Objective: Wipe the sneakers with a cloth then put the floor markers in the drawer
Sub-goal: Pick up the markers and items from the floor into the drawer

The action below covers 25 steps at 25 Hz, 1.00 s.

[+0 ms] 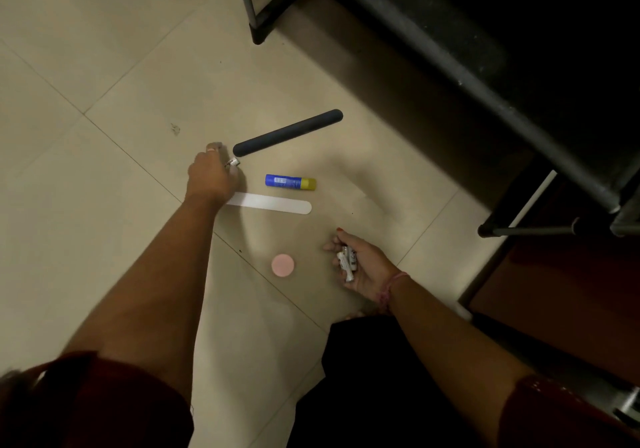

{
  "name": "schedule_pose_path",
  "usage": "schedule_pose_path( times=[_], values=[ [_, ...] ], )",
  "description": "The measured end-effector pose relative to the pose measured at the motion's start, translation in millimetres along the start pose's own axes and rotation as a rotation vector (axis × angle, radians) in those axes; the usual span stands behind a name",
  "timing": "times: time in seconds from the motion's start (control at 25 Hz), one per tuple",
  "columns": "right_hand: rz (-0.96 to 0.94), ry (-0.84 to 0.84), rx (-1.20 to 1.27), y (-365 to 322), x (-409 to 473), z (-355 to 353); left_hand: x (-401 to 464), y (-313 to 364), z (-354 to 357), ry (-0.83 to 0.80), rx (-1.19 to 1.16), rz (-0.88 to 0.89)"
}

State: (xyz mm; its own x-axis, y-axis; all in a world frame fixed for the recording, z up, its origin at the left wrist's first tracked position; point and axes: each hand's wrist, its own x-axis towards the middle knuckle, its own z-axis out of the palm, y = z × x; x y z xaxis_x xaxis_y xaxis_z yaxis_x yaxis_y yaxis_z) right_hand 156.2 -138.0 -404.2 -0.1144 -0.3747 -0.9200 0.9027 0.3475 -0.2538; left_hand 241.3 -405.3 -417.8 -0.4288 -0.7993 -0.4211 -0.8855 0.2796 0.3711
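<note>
A pale tiled floor is seen from above, crossed by thin grout lines, with a dark metal frame running along the upper right and one of its legs set on the tiles near the top. Several small items are laid out on the floor between the two arms. A long dark grey stick is placed at a slant, its lower end just beside the left hand. Below it a blue tube with a yellow cap is laid flat, and beneath that a long white flat strip is found, its left end covered by the left wrist. A round pink disc is set nearer the body, between the two forearms. The left hand is stretched forward with the fingers curled around a small silvery cylinder, which is held at the fingertips close to the floor. The right hand is turned palm up and partly closed, and several small white cylinders are gathered in it. A pink thread band is worn on the right wrist, and dark red sleeves are seen at both upper arms.
</note>
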Motion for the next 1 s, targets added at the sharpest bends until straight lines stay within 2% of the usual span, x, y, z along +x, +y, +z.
schedule_pose_path(
  times=[0.12, 0.2, 0.36, 0.44, 0.6, 0.72, 0.92, 1.0],
  values=[
    [-0.014, 0.026, -0.098, -0.4, -1.4, 2.0, -4.5, -6.4, 3.7, -0.059, 0.224, 0.048],
    [-0.016, 0.033, -0.096, 0.3, 0.3, 2.1, -12.8, -8.3, 4.5, 0.024, 0.333, 0.066],
    [-0.010, 0.035, -0.027, 1.8, 6.2, 1.8, -23.1, -16.2, 7.5, 0.183, 0.559, 0.219],
    [-0.006, 0.032, -0.015, 1.9, 6.2, 2.7, -25.9, -24.0, 5.1, 0.139, 0.558, 0.221],
    [-0.025, 0.038, -0.048, 0.3, 5.3, 3.6, -29.1, -19.9, 2.9, 0.127, 0.311, 0.092],
    [-0.031, 0.040, -0.048, 1.6, 8.8, 0.8, -21.0, -12.5, 0.9, -0.032, 0.354, 0.016],
    [-0.026, 0.044, -0.047, 2.1, 11.1, 1.0, -26.4, -13.9, 1.8, 0.125, 0.690, 0.290],
    [0.008, 0.034, -0.007, 0.4, 8.0, 1.2, -30.3, -13.2, 2.5, 0.143, 0.626, 0.304]
  ],
)
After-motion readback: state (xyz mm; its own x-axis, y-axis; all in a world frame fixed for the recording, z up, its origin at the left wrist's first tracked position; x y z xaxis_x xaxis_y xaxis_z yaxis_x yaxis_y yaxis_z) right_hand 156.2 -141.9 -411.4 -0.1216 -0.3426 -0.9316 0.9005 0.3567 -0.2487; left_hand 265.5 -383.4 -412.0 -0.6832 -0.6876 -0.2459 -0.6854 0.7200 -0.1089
